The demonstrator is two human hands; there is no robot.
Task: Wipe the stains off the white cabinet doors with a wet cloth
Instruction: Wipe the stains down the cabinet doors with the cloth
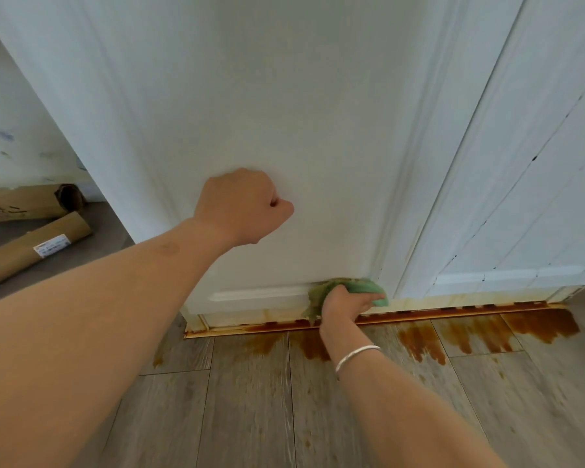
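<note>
You have two white cabinet doors in front of you: the wide left door [284, 96], which fills most of the view, and the right door [520, 197], seen at an angle beside it. There is one cloth [355, 287], green and bunched. Your right hand [343, 307] grips it with the fingers curled over it and presses it against the bottom right corner of the left door, just above the base. Your left hand [244, 207] is balled into a fist with nothing in it, its knuckles resting on the flat face of the same door, higher up and to the left of the cloth. One silver bracelet [357, 354] sits on your right wrist. A rust-coloured strip [453, 314] runs along the foot of both doors, and yellowish staining shows on the white edge just above it. A row of brown stains [423, 342] spreads from the strip onto the grey wood-look floor [250, 417]. Well apart at the far left, two cardboard packages lie on the floor: one long box [24, 202] by the wall and one tube [31, 253] with a white label, just beside it.
</note>
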